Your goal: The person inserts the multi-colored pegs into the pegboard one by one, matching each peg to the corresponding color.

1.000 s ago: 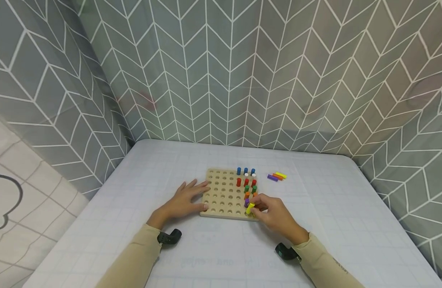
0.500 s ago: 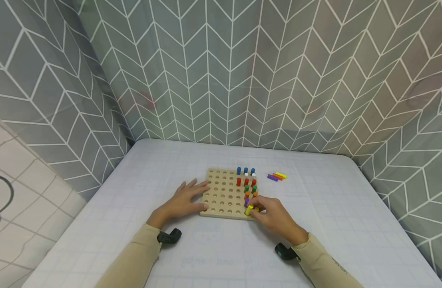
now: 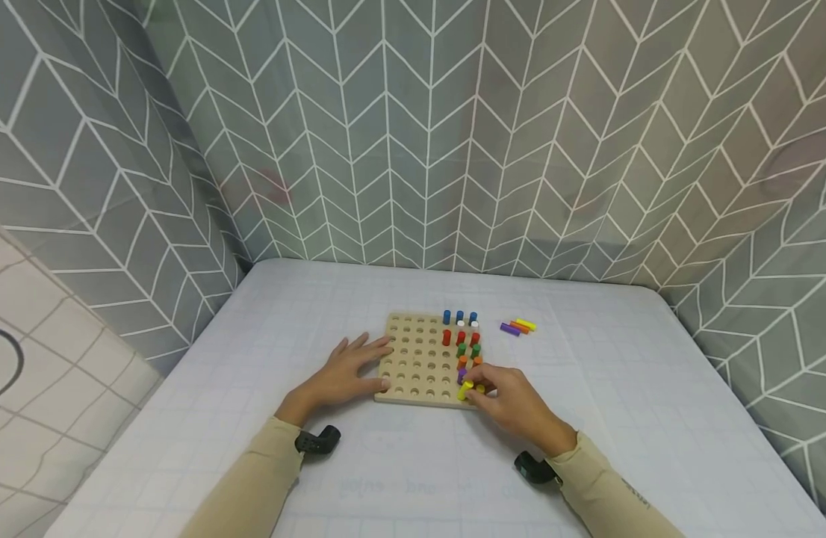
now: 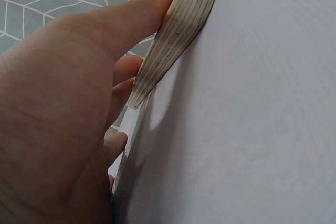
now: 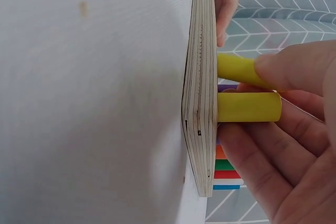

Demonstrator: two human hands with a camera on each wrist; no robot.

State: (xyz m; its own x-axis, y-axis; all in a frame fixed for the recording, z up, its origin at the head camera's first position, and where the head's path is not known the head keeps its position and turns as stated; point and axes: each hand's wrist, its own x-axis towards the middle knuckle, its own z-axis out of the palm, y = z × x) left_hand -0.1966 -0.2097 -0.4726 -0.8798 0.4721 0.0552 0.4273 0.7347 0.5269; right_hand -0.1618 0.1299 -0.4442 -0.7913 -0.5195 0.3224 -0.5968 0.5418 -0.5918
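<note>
A wooden pegboard [image 3: 416, 362] with rows of holes lies on the table. My right hand [image 3: 517, 403] pinches a yellow peg [image 5: 239, 70] between thumb and fingers; it leans slightly, its lower end at the board's near right corner. Beside it a second yellow peg [image 5: 249, 107] stands upright in the board. Purple, orange [image 3: 462, 362], green [image 3: 461, 350], red [image 3: 446, 338], white and blue pegs [image 3: 446, 317] stand in rows along the right side. My left hand [image 3: 349, 371] rests on the board's left edge with spread fingers, its thumb [image 4: 157, 6] touching the edge in the left wrist view.
Right of the board's far corner, a purple peg [image 3: 510, 329], an orange one and a yellow peg [image 3: 525, 325] lie loose on the white table [image 3: 588, 359]. A patterned grey curtain [image 3: 426, 134] hangs behind the table. Both wrists wear black devices.
The yellow peg in my right hand has shifted slightly left and down onto the board's near right corner. My left hand keeps its place on the board.
</note>
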